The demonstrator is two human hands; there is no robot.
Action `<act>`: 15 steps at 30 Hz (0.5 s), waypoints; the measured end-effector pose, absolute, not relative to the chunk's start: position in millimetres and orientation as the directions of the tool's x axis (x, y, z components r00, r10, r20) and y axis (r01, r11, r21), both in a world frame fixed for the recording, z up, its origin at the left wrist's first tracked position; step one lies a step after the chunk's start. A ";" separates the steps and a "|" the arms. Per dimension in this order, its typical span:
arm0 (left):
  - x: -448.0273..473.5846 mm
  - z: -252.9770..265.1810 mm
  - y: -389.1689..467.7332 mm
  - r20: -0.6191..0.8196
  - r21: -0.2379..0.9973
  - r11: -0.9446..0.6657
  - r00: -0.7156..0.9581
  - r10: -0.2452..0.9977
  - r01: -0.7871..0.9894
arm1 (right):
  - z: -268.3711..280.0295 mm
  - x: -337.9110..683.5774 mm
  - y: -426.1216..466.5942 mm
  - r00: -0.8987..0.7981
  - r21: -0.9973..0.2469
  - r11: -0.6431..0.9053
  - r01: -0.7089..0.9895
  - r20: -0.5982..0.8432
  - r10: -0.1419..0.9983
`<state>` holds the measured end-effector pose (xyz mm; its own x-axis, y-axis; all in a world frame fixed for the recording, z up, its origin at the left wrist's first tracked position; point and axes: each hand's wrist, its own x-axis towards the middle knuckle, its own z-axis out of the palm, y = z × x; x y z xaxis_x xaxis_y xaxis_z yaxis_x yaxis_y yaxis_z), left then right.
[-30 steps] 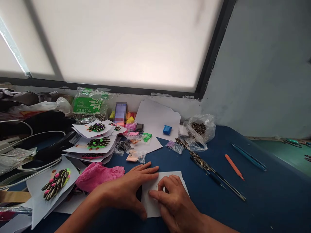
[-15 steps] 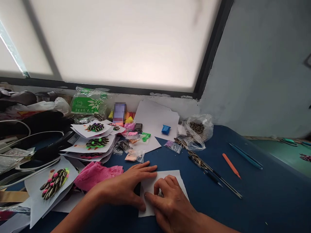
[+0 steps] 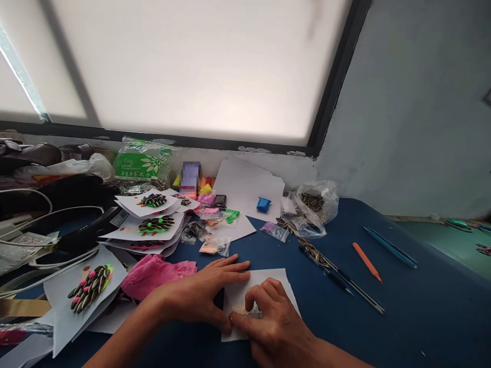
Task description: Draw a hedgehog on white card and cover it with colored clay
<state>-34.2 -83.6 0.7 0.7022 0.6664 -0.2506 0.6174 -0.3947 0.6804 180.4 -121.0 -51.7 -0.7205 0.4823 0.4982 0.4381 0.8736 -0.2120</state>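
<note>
Under both hands lies a small white sheet of paper (image 3: 273, 277). My left hand (image 3: 215, 286) rests along its left edge, fingers and thumb spread, with nothing in them. My right hand (image 3: 274, 317) is over the lower right of the sheet, its thumb stretched out and pressing on a thin, pale peach patch (image 3: 241, 308), perhaps modelling clay. Its index finger is bent and stands apart from the thumb; I see nothing gripped between them. Drawn lines show on the paper beside the patch, and the palm hides part of the sheet.
To the left are stacked paper sheets (image 3: 148, 230) bearing sunflower-seed pictures and a pink cloth (image 3: 157, 276). Small packets of coloured clay (image 3: 215, 246) lie behind. On the right are a bag of seeds (image 3: 316, 204), pens (image 3: 326, 271), an orange tool (image 3: 367, 261) and blue tweezers (image 3: 389, 246).
My right thumb stays on the paper, while the bent fingers have shifted slightly. More of the pale patch and the drawn lines now shows. My left hand keeps its place.
</note>
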 end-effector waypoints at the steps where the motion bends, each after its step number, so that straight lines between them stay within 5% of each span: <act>1: -34.1 1.4 -83.4 -0.259 0.677 -0.395 0.703 0.663 0.622 | -52.6 179.7 -120.8 -0.711 -0.207 0.875 0.439 0.516 0.478; 15: -32.2 3.6 -83.9 -0.292 0.630 -0.400 0.680 0.672 0.666 | -50.6 177.6 -122.0 -0.678 -0.199 0.872 0.446 0.562 0.475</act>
<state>-32.2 -83.9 3.6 0.6802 0.6723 -0.2920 0.6658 -0.4002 0.6297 177.6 -122.0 -50.6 -0.6777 0.4748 0.5615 0.4465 0.8724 -0.1988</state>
